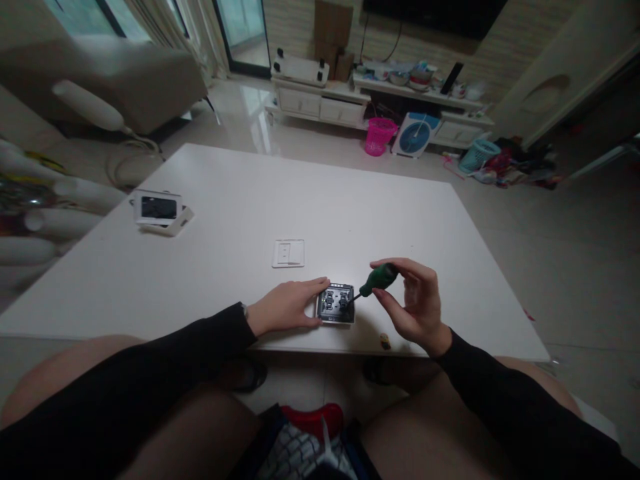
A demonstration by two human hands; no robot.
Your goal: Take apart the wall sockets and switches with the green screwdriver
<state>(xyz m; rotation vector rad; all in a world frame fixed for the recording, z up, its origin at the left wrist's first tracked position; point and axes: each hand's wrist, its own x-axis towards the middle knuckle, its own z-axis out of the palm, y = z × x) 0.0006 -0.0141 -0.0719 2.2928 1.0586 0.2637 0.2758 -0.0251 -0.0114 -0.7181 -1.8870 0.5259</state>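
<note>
Near the table's front edge lies a small square unit (336, 304) with a white rim and a dark inner face, perhaps part of a wall switch. My left hand (285, 305) grips its left side between thumb and fingers. A green-handled screwdriver (381, 279) is pinched in my right hand (417, 300), tilted, its tip reaching down to the right part of the dark face. Whether the tip sits in a screw cannot be made out. A white wall-socket plate (289, 253) lies flat beyond my left hand. Below my right hand is a small yellow-and-black piece (385, 341).
The white table (320, 193) spans the area before me. A white box (160, 210) with a dark panel stands at its left. White rolls (75, 200) crowd the left side. Farther off are a pink basket (380, 135), a fan (416, 135) and a low cabinet (320, 107).
</note>
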